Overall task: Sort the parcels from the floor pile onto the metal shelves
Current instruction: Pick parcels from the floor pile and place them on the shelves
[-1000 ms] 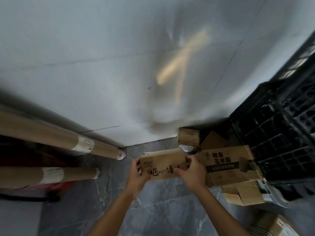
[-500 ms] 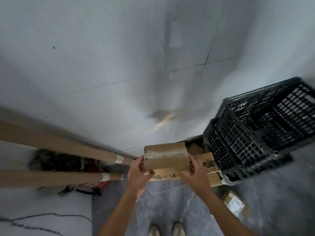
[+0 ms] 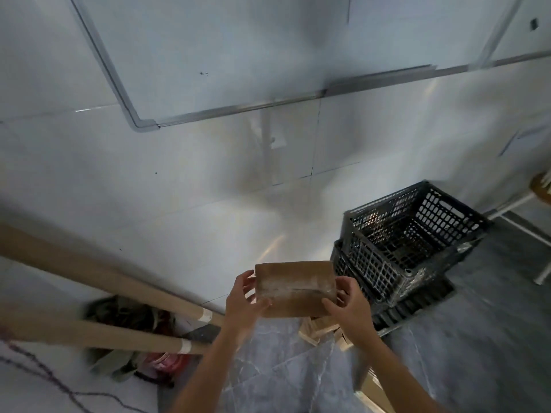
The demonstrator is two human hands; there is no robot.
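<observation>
A small brown cardboard parcel (image 3: 295, 289) with clear tape across its top is held up in front of me, well above the floor. My left hand (image 3: 243, 302) grips its left end and my right hand (image 3: 348, 305) grips its right end. Below it, other cardboard parcels (image 3: 320, 327) of the floor pile peek out beside the crates. No metal shelf is in view.
Two stacked black plastic crates (image 3: 396, 248) stand right of the parcel against the white wall. Two long cardboard tubes (image 3: 98, 278) lean in from the left over a heap of bags (image 3: 125, 317). A white-legged stool (image 3: 541, 189) is at far right. Grey tile floor (image 3: 447, 368) lies below.
I have lifted the parcel up from the pile and the view has risen and swung right. The crates now sit lower and a wall frame shows above.
</observation>
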